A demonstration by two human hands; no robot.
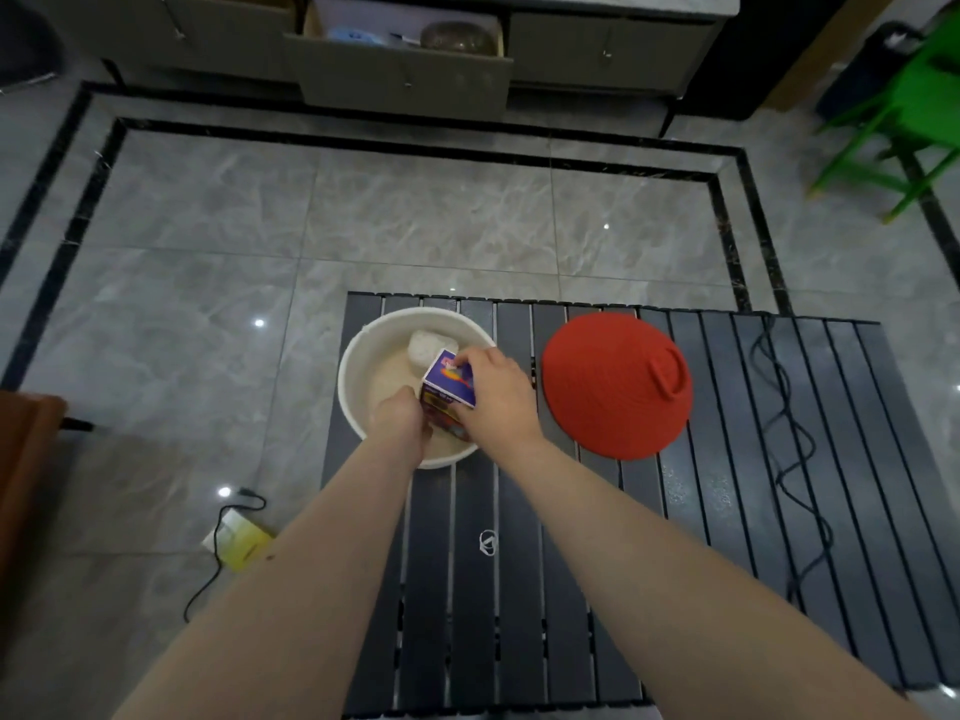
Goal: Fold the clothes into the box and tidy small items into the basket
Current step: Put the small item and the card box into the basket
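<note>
Both hands held the small purple printed carton (448, 394) upright inside the round white plastic basket (358, 356): right hand (493, 392) clamped at three o'clock, left hand (400, 423) curled against its seven-o'clock lower corner, equally near.

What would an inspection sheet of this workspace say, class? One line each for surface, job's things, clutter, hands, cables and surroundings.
Surface: dark slatted table.
Job's things: white basket at the table's far left corner; a white lump lies inside; a purple carton is over it.
Clutter: red lid beside the basket.
Hands: left hand and right hand both grip the carton.
Cables: black cable on the table; another cable on the floor by a yellow box.
Surroundings: grey tiled floor, open drawer, green chair.
</note>
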